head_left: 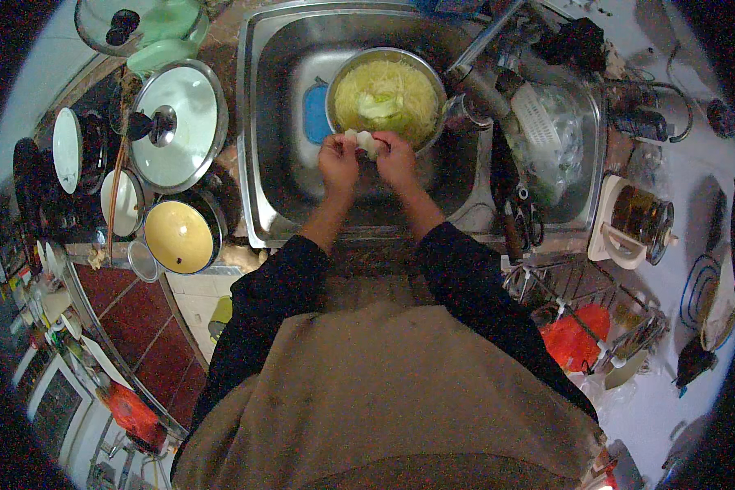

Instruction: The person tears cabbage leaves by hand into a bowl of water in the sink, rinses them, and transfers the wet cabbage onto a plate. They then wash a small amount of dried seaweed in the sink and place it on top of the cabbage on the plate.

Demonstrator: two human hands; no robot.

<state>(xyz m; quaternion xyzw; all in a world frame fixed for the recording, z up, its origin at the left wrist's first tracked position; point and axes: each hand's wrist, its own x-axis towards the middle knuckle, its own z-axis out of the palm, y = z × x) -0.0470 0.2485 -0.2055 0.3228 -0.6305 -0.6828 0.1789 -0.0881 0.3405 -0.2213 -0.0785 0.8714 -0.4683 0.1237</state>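
Observation:
A round metal bowl (443, 75) stands in the left basin of the steel sink (251, 188). Fine, pale yellow shreds (412, 90) fill it, and a larger pale green leafy piece, like cabbage (380, 108), lies on top. At the bowl's near rim, my left hand (340, 165) and my right hand (395, 160) pinch a small whitish vegetable piece (366, 142) between them. Fingers of both hands are closed on its two sides. Its exact kind is too small to make out.
A blue rectangular item (315, 113) lies left of the bowl. The faucet (486, 37) reaches in from the upper right. In the right basin sit a white slotted basket (535, 118) and plastic bags; scissors (527, 216) rest near the divider. Lidded pots (180, 126) crowd the left counter.

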